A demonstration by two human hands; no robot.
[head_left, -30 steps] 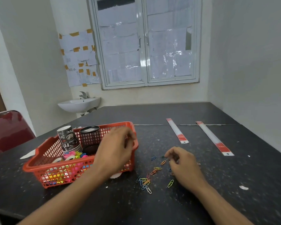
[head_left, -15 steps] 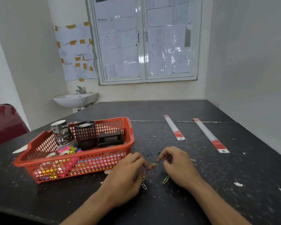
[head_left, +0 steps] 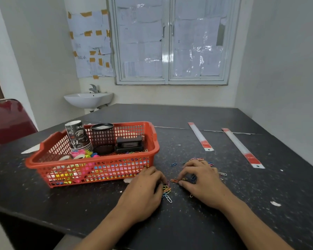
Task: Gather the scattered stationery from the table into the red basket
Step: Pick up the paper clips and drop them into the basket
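The red basket (head_left: 90, 160) stands on the left of the dark table (head_left: 206, 222). It holds a stack of paper cups (head_left: 77, 135), a black mesh pen pot (head_left: 103, 138), a black box-like item (head_left: 129, 144) and coloured tape rolls (head_left: 79, 156). Coloured paper clips (head_left: 167, 193) lie scattered just right of the basket's near corner. My left hand (head_left: 145, 190) curls its fingers over a small heap of them. My right hand (head_left: 201, 179) pinches at clips with thumb and fingertips. Two white rulers with red ends (head_left: 201, 137) (head_left: 242, 148) lie farther back on the right.
A dark red chair (head_left: 7, 121) stands at the table's left side and a wall sink (head_left: 89, 99) behind it. The right wall runs close along the table. White paper scraps (head_left: 275, 203) dot the table surface, and its front edge is near my forearms.
My left hand left the basket and came down onto the clips beside my right hand. My right hand shifted slightly nearer over the clips.
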